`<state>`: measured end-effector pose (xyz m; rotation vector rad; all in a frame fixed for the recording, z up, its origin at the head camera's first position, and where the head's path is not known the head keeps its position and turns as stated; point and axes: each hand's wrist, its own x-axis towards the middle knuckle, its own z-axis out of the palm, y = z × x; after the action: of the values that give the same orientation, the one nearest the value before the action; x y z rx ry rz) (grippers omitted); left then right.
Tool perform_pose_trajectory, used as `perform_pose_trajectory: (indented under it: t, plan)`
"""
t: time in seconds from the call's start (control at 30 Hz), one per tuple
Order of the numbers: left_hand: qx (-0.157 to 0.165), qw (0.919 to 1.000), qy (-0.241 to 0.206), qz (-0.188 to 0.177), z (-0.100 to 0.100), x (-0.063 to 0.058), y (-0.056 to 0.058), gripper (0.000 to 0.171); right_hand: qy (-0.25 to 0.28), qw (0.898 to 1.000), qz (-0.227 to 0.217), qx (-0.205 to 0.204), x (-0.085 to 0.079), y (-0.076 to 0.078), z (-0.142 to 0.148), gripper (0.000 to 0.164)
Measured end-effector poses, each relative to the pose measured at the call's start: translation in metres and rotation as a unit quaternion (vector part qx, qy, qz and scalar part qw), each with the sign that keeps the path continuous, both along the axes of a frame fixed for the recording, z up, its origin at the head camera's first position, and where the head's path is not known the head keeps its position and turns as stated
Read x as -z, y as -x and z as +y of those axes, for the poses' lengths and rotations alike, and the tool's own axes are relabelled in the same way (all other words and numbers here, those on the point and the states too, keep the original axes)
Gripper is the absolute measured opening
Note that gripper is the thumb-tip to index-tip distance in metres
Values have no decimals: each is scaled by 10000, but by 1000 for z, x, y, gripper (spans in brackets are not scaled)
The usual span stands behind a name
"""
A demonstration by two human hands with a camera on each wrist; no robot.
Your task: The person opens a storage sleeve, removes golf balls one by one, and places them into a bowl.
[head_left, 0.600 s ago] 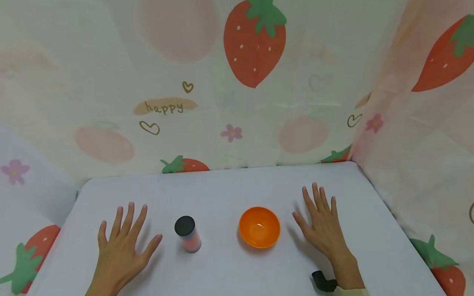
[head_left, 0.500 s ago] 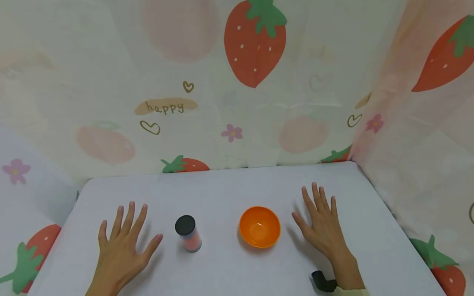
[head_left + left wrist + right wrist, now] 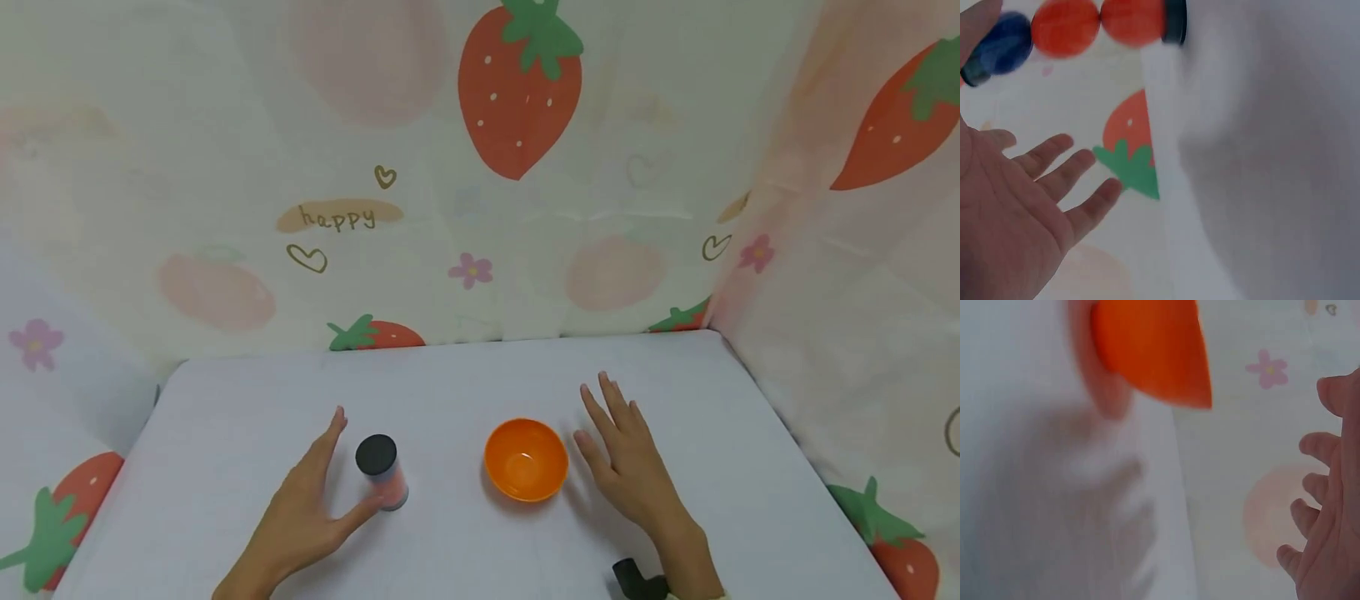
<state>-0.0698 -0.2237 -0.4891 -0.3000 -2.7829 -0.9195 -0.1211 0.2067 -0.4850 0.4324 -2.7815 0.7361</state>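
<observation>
A slim clear container (image 3: 387, 483) with a black lid stands upright on the table, left of centre. Its side view in the left wrist camera reveals blue and red balls inside the tube (image 3: 1066, 28). Beside it my left hand (image 3: 296, 508) has its fingers extended, the thumb overlapping the container's lower side; whether it touches I cannot tell. An orange bowl (image 3: 525, 446) sits right of the container, its inside bare. Just right of the bowl is my right hand (image 3: 633, 475), fingers spread and holding nothing. In the right wrist view the bowl (image 3: 1154, 350) is apart from the fingers.
The table (image 3: 450, 392) has a white cover. A fabric backdrop (image 3: 420, 250) printed with strawberries and hearts rises behind it and along both sides. A black device (image 3: 637, 579) is at my right wrist.
My left hand has moved right and turned, bringing its thumb up to the container. My right hand has shifted left, closer to the bowl. Container and bowl have stayed put.
</observation>
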Motion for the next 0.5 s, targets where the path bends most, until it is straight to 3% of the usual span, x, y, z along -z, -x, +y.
perform_pose_trajectory:
  t: [0.1, 0.17, 0.3, 0.5]
  plan:
    - [144, 9984, -470, -289, 9, 7, 3, 110, 147, 9997, -87, -161, -4, -3, -11, 62]
    - [336, 9947, -931, -291, 13, 14, 6, 93, 228, 9993, -104, -277, -7, -5, -19, 60]
    - [703, 9805, -1789, -407, 19, 29, 11, 62, 415, 9978, -84, -510, -10, -7, -32, 58]
    - [632, 9690, -2236, -844, 20, 37, 12, 58, 740, 9944, -195, -723, -18, -11, -50, 56]
